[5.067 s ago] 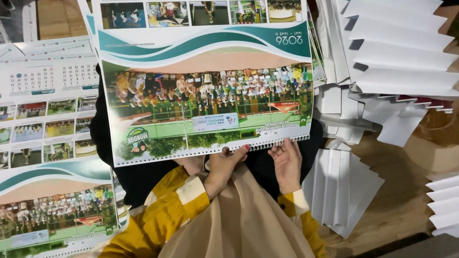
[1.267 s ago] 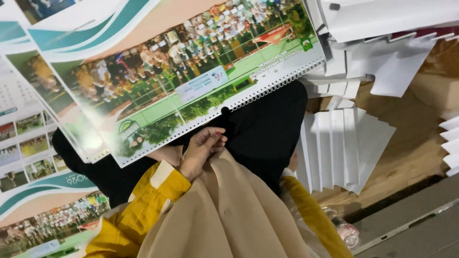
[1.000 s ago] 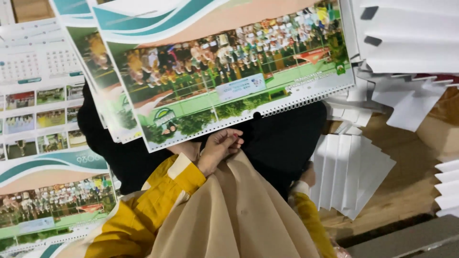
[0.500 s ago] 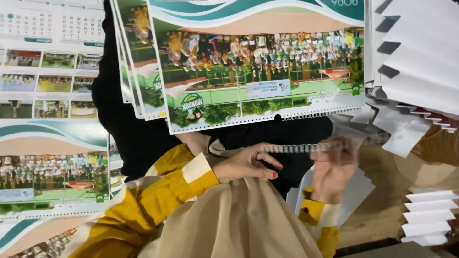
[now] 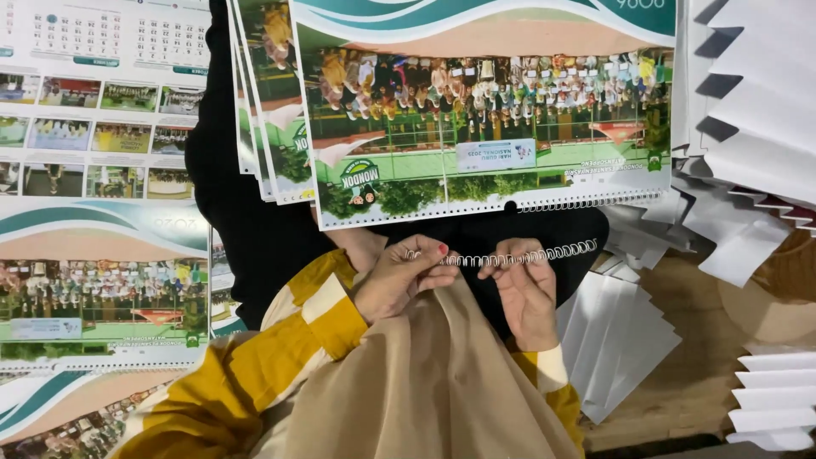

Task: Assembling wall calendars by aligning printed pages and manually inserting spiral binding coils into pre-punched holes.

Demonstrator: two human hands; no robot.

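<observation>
My left hand and my right hand together hold a silver wire binding coil level above my lap. The left fingers pinch its left end, the right fingers grip it near the middle, and its right end sticks out free. Just beyond the coil lies a printed calendar sheet with a group photo, its punched lower edge partly fitted with another wire coil. Yellow striped sleeves and beige cloth cover my arms and lap.
More calendar sheets are spread at the left, and several overlap under the main sheet. White folded cards are stacked at the right, lower right and beside my lap. Black cloth lies under the sheets on a wooden surface.
My right hand came up from beside my lap with the wire coil. Both hands now hold the coil level below the calendar's edge. The view shifted so the calendar sits straighter.
</observation>
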